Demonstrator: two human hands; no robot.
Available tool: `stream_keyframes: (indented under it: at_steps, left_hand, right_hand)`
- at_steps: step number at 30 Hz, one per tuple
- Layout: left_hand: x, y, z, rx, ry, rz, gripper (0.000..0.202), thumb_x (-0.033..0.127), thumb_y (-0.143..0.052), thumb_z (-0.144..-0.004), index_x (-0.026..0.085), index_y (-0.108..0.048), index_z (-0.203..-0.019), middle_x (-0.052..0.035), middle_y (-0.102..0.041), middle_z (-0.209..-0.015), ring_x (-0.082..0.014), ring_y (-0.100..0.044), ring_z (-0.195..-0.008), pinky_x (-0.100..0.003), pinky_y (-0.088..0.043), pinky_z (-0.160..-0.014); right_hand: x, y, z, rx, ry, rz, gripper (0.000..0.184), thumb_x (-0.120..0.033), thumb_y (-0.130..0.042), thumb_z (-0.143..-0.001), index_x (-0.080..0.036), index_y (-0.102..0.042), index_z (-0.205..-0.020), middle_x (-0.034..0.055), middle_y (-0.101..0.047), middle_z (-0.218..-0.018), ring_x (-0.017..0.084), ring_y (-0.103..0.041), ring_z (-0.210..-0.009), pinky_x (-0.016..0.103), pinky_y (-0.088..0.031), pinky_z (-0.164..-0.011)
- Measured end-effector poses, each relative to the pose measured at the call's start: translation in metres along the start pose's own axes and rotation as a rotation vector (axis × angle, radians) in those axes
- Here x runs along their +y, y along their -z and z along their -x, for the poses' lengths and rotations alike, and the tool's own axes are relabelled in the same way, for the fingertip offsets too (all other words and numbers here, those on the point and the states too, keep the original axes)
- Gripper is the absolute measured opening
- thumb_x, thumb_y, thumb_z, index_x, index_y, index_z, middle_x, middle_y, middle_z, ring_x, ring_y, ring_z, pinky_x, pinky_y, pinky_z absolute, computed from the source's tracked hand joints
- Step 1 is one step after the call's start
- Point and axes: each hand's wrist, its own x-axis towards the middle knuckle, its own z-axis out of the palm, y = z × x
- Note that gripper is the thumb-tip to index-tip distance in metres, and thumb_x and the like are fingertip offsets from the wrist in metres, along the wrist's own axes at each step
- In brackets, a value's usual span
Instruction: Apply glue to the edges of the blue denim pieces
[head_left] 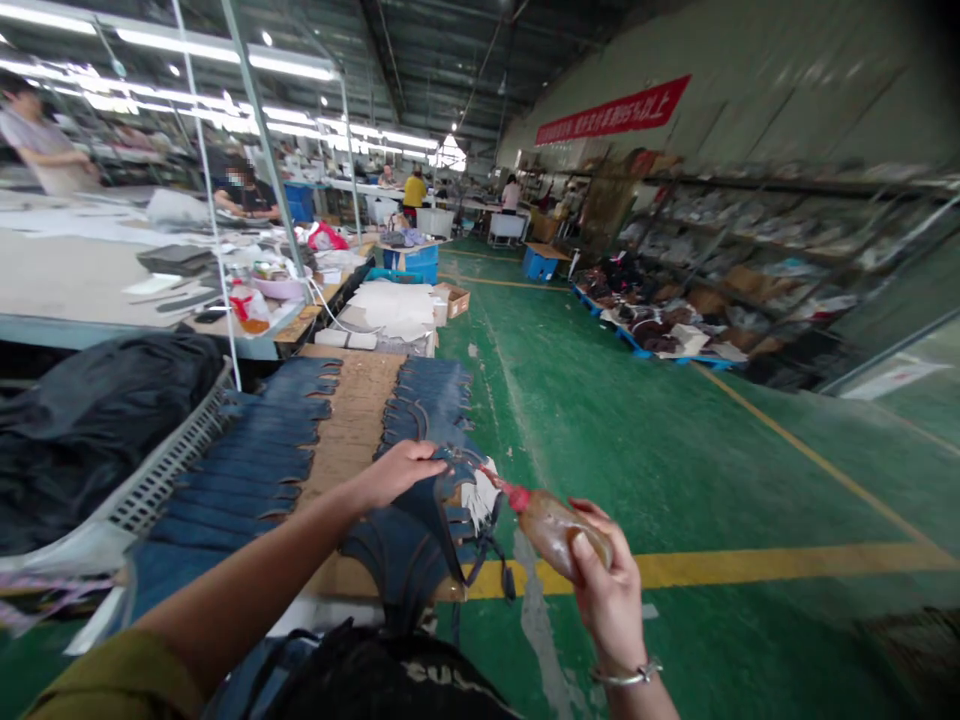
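My right hand [611, 580] is wrapped round a squeeze bottle [551, 530] with cloudy brownish contents and a red tip. The bottle lies tilted, its thin nozzle pointing left toward my left hand. With its fingers pinched, my left hand [401, 472] grips the edge of a dark blue cut piece [424, 510], leather or fabric, I cannot tell which. The nozzle end is close to that piece's edge; whether they touch is unclear. Rows of overlapping dark blue pieces [247, 450] lie on a brown board [346, 420]. A torn white scrap [480, 495] hangs at the board's right edge.
Left of the board stands a white plastic basket [161, 490] holding black material [105, 420]. A long worktable [82, 270] with scattered materials lies beyond it, people working behind. Green floor [600, 430] runs along the right, with a loaded blue pallet [652, 345] farther off.
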Motion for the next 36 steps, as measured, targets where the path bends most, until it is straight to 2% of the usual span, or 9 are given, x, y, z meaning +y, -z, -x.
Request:
stream_keyframes:
  at_steps: [3, 7, 13, 16, 19, 22, 25, 30, 36]
  left_hand:
    - [0.012, 0.006, -0.012, -0.056, -0.086, -0.059, 0.029, 0.04, -0.058, -0.074, 0.013, -0.061, -0.063, -0.0001, -0.057, -0.069, -0.0159, -0.051, -0.07, -0.027, -0.04, -0.068]
    - [0.03, 0.003, -0.028, -0.146, -0.151, -0.041, 0.021, 0.033, -0.062, -0.072, 0.013, -0.066, -0.065, -0.0014, -0.063, -0.079, -0.017, -0.054, -0.078, -0.026, -0.041, -0.075]
    - [0.034, -0.007, -0.048, -0.263, -0.212, 0.06, 0.013, 0.025, -0.066, -0.071, 0.013, -0.071, -0.072, -0.0017, -0.067, -0.083, -0.0163, -0.057, -0.08, -0.025, -0.042, -0.076]
    - [0.006, 0.007, -0.047, -0.086, -0.095, 0.344, 0.02, 0.027, -0.076, -0.066, 0.014, -0.072, -0.081, -0.0021, -0.069, -0.09, -0.0161, -0.058, -0.087, -0.024, -0.042, -0.082]
    - [-0.053, 0.02, -0.024, 0.108, 0.153, 0.774, 0.034, 0.045, -0.074, -0.07, 0.013, -0.07, -0.081, -0.0018, -0.069, -0.079, -0.0119, -0.059, -0.07, -0.023, -0.045, -0.073]
    - [-0.124, 0.01, 0.014, 0.057, 0.303, 0.907, 0.042, 0.052, -0.071, -0.071, 0.011, -0.065, -0.068, -0.0022, -0.064, -0.062, -0.0102, -0.054, -0.052, -0.023, -0.043, -0.057]
    - [-0.174, -0.025, 0.037, -0.046, 0.424, 1.084, 0.043, 0.054, -0.072, -0.069, 0.011, -0.067, -0.074, -0.0079, -0.069, -0.071, -0.0177, -0.064, -0.063, -0.029, -0.048, -0.062]
    - [-0.195, -0.08, 0.014, -0.004, 0.403, 1.386, 0.044, 0.054, -0.068, -0.073, 0.017, -0.068, -0.096, -0.0083, -0.071, -0.098, -0.0229, -0.067, -0.09, -0.033, -0.049, -0.082]
    - [-0.209, -0.079, 0.005, 0.29, 0.396, 1.494, 0.032, 0.036, -0.077, -0.068, 0.021, -0.064, -0.093, 0.0003, -0.072, -0.081, -0.0138, -0.068, -0.07, -0.023, -0.051, -0.069]
  right_hand:
    - [-0.018, -0.013, -0.012, -0.31, 0.052, 0.09, 0.026, -0.039, -0.073, -0.071, -0.024, -0.072, -0.092, 0.0137, -0.057, -0.131, 0.034, -0.048, -0.125, 0.049, -0.043, -0.097]
    - [-0.023, -0.054, -0.021, -0.599, 0.051, 0.142, 0.035, -0.039, -0.074, -0.071, -0.027, -0.072, -0.104, 0.0107, -0.039, -0.15, 0.034, -0.037, -0.136, 0.052, -0.038, -0.104]
    - [-0.008, -0.096, -0.03, -0.683, -0.047, 0.162, 0.05, -0.041, -0.077, -0.066, -0.028, -0.068, -0.114, 0.0106, -0.063, -0.127, 0.032, -0.05, -0.126, 0.055, -0.031, -0.109]
    - [-0.004, -0.098, -0.025, -0.599, -0.144, 0.128, 0.049, -0.042, -0.076, -0.067, -0.027, -0.069, -0.113, 0.0094, -0.065, -0.123, 0.03, -0.06, -0.113, 0.052, -0.041, -0.103]
    - [-0.004, -0.094, -0.014, -0.549, -0.397, -0.034, 0.06, -0.042, -0.078, -0.067, -0.025, -0.062, -0.123, 0.0083, -0.073, -0.107, 0.026, -0.069, -0.092, 0.046, -0.052, -0.088]
    - [-0.006, -0.092, 0.001, -0.535, -0.61, -0.197, 0.074, -0.04, -0.079, -0.068, -0.024, -0.05, -0.134, 0.0062, -0.076, -0.092, 0.023, -0.071, -0.078, 0.041, -0.056, -0.077]
    - [-0.007, -0.096, 0.014, -0.492, -0.71, -0.301, 0.08, -0.036, -0.08, -0.067, -0.024, -0.044, -0.138, 0.0046, -0.076, -0.088, 0.022, -0.071, -0.079, 0.036, -0.056, -0.076]
    - [0.002, -0.107, 0.029, -0.35, -0.84, -0.419, 0.094, -0.042, -0.083, -0.06, -0.025, -0.039, -0.142, 0.0098, -0.075, -0.098, 0.03, -0.071, -0.09, 0.044, -0.055, -0.08]
    - [0.043, -0.111, 0.04, -0.126, -0.914, -0.449, 0.095, -0.046, -0.084, -0.055, -0.025, -0.044, -0.138, 0.0131, -0.074, -0.108, 0.034, -0.069, -0.098, 0.05, -0.053, -0.086]
